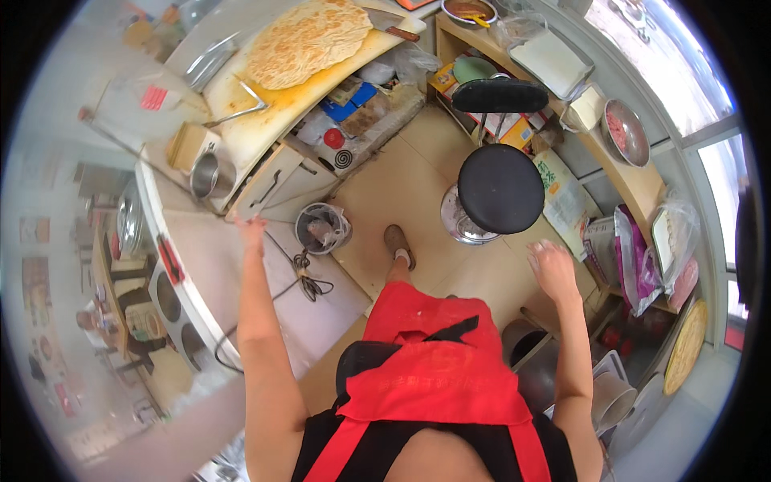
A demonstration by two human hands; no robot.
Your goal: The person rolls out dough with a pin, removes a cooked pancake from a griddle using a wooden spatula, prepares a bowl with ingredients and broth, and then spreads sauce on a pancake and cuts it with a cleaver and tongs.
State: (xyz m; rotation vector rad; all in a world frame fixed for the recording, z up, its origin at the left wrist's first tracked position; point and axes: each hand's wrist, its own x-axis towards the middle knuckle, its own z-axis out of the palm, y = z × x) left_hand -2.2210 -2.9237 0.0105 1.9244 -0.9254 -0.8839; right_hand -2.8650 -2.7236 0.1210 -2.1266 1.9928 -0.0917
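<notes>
My left hand (250,230) is stretched forward beside the front of a white drawer cabinet (265,184). Its fingers look spread and nothing shows in them, though it is slightly blurred. Close ahead of it stands a stainless steel pot (212,175). My right hand (551,266) hangs above the floor at the right, loosely bent and holding nothing visible. A round black stool (501,188) is the nearest thing to it. Farther ahead, a large browned flatbread (310,42) lies on a long cutting board (274,99). A knife (402,33) with a wooden handle rests at the board's far end.
On the floor a lined waste bin (323,229) stands near a coiled power cord (310,280). The right-hand wooden shelf (632,181) carries a metal bowl of minced meat (626,132) and a white tray (551,63). A sauce bowl (470,11) sits at the far corner.
</notes>
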